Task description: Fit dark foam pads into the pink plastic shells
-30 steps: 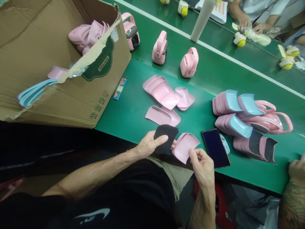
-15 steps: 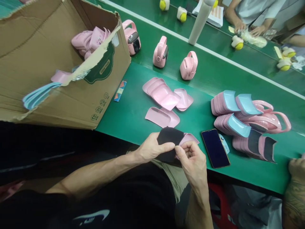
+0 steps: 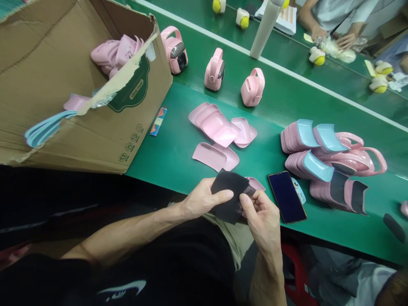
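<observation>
My left hand (image 3: 205, 197) is closed on a stack of thin black sheets (image 3: 228, 187), thumb on top, just over the table's near edge. My right hand (image 3: 261, 208) pinches a dark, slightly see-through sheet (image 3: 248, 192) at the right side of that stack. Part of a pink curved panel (image 3: 256, 183) shows behind the right fingers. Beyond my hands, several loose pink curved panels (image 3: 216, 127) overlap on the green table. Whether the dark sheet is fixed to the stack is hidden by my fingers.
A cardboard box (image 3: 140, 119) with pink and blue parts stands left. A phone (image 3: 287, 197) lies right of my hands, beside stacked panels (image 3: 298, 136). Pink handled casings (image 3: 252, 87) and a pale bottle (image 3: 266, 29) stand farther back. A co-worker's hands (image 3: 346, 41) work across the table.
My right hand has shifted slightly right, and a dark see-through sheet now shows apart from the stack's right side. The co-worker's forearm at the right edge has left the table.
</observation>
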Available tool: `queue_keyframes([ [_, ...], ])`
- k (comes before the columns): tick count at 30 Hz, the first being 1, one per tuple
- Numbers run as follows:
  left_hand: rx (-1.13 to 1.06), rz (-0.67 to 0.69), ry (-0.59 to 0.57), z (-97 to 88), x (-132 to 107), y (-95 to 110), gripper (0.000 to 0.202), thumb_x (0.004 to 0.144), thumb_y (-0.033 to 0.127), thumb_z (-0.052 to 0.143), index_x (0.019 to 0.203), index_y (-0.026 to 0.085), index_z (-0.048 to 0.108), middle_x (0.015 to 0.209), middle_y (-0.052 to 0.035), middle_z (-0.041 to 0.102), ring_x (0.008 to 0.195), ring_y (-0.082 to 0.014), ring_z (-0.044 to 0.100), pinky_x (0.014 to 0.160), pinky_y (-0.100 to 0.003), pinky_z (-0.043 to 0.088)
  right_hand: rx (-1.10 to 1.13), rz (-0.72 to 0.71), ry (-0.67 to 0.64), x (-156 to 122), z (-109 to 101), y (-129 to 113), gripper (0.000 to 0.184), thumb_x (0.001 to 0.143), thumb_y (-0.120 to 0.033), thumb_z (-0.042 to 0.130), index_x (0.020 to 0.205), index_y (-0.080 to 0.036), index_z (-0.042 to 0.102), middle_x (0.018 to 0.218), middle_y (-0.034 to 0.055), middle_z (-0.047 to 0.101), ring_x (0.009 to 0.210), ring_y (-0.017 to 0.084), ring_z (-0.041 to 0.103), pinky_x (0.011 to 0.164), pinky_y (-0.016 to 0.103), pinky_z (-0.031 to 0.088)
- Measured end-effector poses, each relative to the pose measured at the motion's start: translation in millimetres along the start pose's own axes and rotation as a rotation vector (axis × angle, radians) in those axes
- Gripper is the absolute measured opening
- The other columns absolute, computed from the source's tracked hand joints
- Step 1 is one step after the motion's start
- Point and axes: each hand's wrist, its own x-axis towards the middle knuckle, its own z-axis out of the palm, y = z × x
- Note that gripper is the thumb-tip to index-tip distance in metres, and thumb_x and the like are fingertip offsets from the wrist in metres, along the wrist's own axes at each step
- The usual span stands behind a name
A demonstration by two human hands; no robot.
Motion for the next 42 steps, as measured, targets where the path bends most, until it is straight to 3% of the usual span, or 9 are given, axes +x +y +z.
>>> queue_keyframes([
  [5, -0.103, -0.029, 0.035, -0.5, 2.7, -4.1, 0.051, 0.091, 0.056, 0.085, 0.107, 0.009, 0.077, 0.096, -0.0113, 0.081, 0.083, -0.0219, 0.075, 0.074, -0.03, 0.062, 0.041, 0.052, 0.059, 0.6, -6.8, 8.2, 0.051, 0.092, -0.063, 0.08, 0.076, -0.021, 0.056, 0.064, -0.0045, 0.049, 0.057, 0.009, 0.041, 0.05, 0.021, 0.037],
  [9, -0.159, -0.012, 0.083, -3.5, 6.5, -7.4, 0.051, 0.091, 0.054, 0.085, 0.113, 0.009, 0.077, 0.105, -0.0151, 0.083, 0.09, -0.0264, 0.079, 0.079, -0.034, 0.066, 0.009, 0.058, 0.196, 3.4, -14.5, 21.1, 0.057, 0.089, -0.065, 0.082, 0.071, -0.022, 0.049, 0.062, -0.0064, 0.042, 0.056, 0.008, 0.032, 0.048, 0.021, 0.027],
  [13, -0.182, -0.014, 0.049, -8.1, 10.2, -12.4, 0.051, 0.095, 0.053, 0.082, 0.117, 0.008, 0.078, 0.1, -0.017, 0.084, 0.085, -0.0273, 0.081, 0.085, -0.041, 0.068, -0.064, 0.051, 0.268, 7.9, -16.6, 31.5, 0.059, 0.086, -0.07, 0.081, 0.069, -0.022, 0.049, 0.061, -0.0068, 0.039, 0.055, 0.009, 0.031, 0.048, 0.022, 0.026],
  [17, -0.134, 0.02, 0.023, -11.1, 12.0, -17.2, 0.052, 0.096, 0.053, 0.081, 0.121, 0.007, 0.078, 0.106, -0.018, 0.084, 0.095, -0.029, 0.082, 0.095, -0.042, 0.066, -0.136, 0.032, 0.296, 11.3, -16.2, 35.0, 0.058, 0.087, -0.07, 0.079, 0.069, -0.022, 0.051, 0.062, -0.0062, 0.042, 0.056, 0.01, 0.035, 0.049, 0.023, 0.029],
  [30, 0.002, 0.047, -0.064, -16.1, 13.5, -14.8, 0.055, 0.098, 0.058, 0.076, 0.122, 0.009, 0.079, 0.123, -0.0181, 0.081, 0.118, -0.0321, 0.076, 0.098, -0.037, 0.062, -0.142, 0.028, 0.269, 19.4, -21.3, 36.1, 0.052, 0.087, -0.067, 0.082, 0.078, -0.021, 0.06, 0.068, -0.0046, 0.053, 0.06, 0.011, 0.046, 0.055, 0.024, 0.037],
  [36, 0.032, 0.07, -0.098, -16.7, 12.9, -10.9, 0.051, 0.1, 0.056, 0.073, 0.123, 0.011, 0.078, 0.13, -0.0172, 0.079, 0.122, -0.032, 0.076, 0.105, -0.039, 0.061, -0.076, 0.092, 0.223, 19.6, -21.9, 40.4, 0.052, 0.086, -0.067, 0.085, 0.097, -0.022, 0.061, 0.08, -0.0014, 0.065, 0.066, 0.014, 0.058, 0.06, 0.026, 0.048],
  [42, 0.062, 0.085, -0.107, -16.5, 12.7, -11.1, 0.051, 0.102, 0.055, 0.071, 0.128, 0.011, 0.077, 0.129, -0.0166, 0.08, 0.122, -0.0314, 0.076, 0.105, -0.038, 0.061, -0.074, 0.118, 0.168, 20.4, -21.5, 43.9, 0.053, 0.086, -0.065, 0.087, 0.103, -0.023, 0.059, 0.078, -0.0019, 0.067, 0.064, 0.014, 0.059, 0.057, 0.025, 0.047],
])
